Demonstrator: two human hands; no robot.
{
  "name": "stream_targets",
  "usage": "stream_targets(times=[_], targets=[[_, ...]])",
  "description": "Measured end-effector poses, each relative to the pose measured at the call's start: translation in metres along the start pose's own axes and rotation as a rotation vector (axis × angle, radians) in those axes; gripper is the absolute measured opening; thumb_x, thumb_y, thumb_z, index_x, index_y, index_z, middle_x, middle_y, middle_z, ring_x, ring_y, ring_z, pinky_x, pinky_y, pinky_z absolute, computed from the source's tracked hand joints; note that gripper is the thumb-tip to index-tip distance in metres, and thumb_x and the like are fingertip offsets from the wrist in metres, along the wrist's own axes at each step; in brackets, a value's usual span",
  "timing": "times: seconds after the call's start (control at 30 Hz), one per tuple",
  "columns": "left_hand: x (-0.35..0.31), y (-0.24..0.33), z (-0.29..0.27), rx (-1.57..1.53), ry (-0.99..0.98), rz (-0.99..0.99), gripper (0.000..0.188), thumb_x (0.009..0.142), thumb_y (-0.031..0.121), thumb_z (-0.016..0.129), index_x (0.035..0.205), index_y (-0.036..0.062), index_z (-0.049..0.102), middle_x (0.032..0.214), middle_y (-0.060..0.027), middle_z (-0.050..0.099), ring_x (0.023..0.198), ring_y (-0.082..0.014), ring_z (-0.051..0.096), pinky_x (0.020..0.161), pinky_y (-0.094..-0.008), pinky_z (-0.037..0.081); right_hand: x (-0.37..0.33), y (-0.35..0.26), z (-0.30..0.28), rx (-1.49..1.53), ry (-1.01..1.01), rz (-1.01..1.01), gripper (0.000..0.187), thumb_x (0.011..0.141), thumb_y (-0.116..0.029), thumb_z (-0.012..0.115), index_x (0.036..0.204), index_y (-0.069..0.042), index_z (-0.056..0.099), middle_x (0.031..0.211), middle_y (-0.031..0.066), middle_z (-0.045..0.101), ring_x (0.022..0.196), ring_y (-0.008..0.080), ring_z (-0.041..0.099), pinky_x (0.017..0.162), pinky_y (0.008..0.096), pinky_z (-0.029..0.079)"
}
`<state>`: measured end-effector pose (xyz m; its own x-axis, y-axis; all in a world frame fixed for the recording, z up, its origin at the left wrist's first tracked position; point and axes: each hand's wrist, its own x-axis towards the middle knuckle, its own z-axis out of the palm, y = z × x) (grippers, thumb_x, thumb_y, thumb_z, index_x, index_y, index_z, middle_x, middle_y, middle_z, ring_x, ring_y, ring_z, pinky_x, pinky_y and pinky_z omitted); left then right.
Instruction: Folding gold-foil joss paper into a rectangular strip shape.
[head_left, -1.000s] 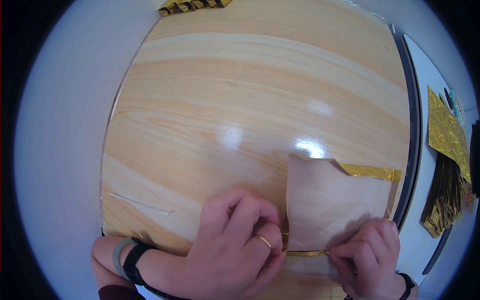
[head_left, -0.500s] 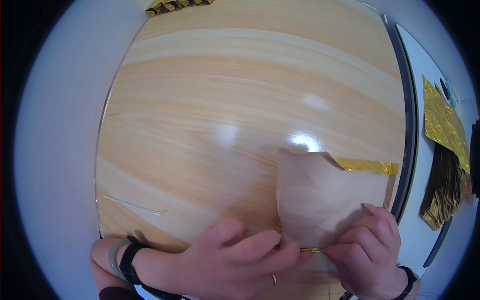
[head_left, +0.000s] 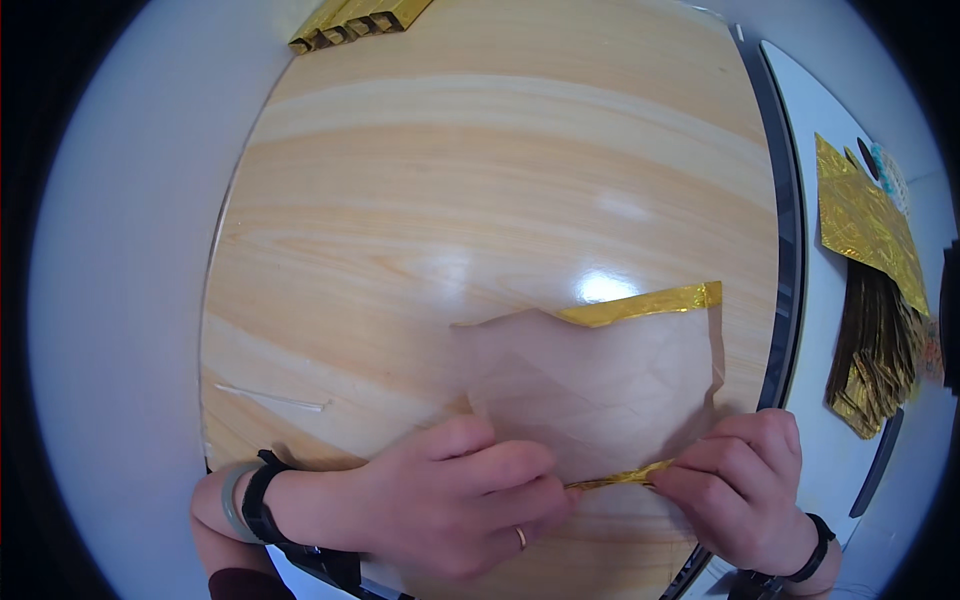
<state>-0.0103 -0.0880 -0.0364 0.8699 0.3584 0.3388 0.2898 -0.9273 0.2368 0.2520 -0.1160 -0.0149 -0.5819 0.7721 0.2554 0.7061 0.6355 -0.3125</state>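
Observation:
A sheet of gold foil paper [head_left: 600, 390] lies with its plain brownish side up near the front of the table. Its far edge is turned over, showing a gold strip, and its near edge is a narrow gold fold. My left hand [head_left: 480, 500] is closed on the left part of that near fold; its fingertips are partly hidden behind the knuckles. At the right end of the fold, my right hand [head_left: 735, 485] pinches the edge between thumb and fingers. A short stretch of gold fold shows between both hands.
Folded gold paper pieces [head_left: 360, 25] sit at the table's far left corner. On a white surface [head_left: 820, 300] beyond the table's right edge lie a gold sheet [head_left: 870, 215] and a stack of folded gold paper [head_left: 875, 350]. A thin white strip [head_left: 270, 398] lies at left.
The sheet has shifted left and turned slightly, its right side now clear of the right hand's fingers. More gold fold shows between my hands. The view has shifted a little.

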Motion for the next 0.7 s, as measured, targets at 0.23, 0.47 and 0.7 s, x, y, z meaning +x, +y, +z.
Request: stream_targets(times=[0.23,0.47,0.7], targets=[[0.004,-0.001,0.005,0.006,-0.026,0.035,0.036,0.071,0.017,0.069,0.106,0.0259,0.074,0.085,0.0126,0.048,0.084,-0.0113,0.041,0.066,-0.0258,0.029,-0.004,0.024,0.0,0.09,-0.046,-0.087,0.019,0.068,-0.017,0.065,0.086,-0.013,0.068,0.083,-0.0034,0.06,0.082,0.0148,0.058,0.071,0.0301,0.042],[0.005,0.005,0.004,0.226,-0.151,0.057,0.049,0.072,0.022,0.066,0.119,0.0371,0.067,0.08,0.007,0.028,0.083,-0.0103,0.032,0.068,-0.0276,0.024,0.001,0.019,-0.003,0.025,-0.078,-0.017,0.015,0.068,-0.016,0.073,0.081,-0.019,0.066,0.075,-0.007,0.057,0.08,0.0147,0.056,0.088,0.0364,0.037],[0.007,0.006,0.005,0.244,-0.158,0.09,0.051,0.073,0.022,0.062,0.122,0.0383,0.064,0.08,0.0062,0.026,0.085,-0.0105,0.031,0.072,-0.0309,0.023,0.003,0.01,-0.003,-0.006,-0.104,0.1,0.013,0.068,-0.012,0.071,0.076,-0.02,0.064,0.071,-0.007,0.055,0.078,0.0139,0.056,0.113,0.0496,0.02]])
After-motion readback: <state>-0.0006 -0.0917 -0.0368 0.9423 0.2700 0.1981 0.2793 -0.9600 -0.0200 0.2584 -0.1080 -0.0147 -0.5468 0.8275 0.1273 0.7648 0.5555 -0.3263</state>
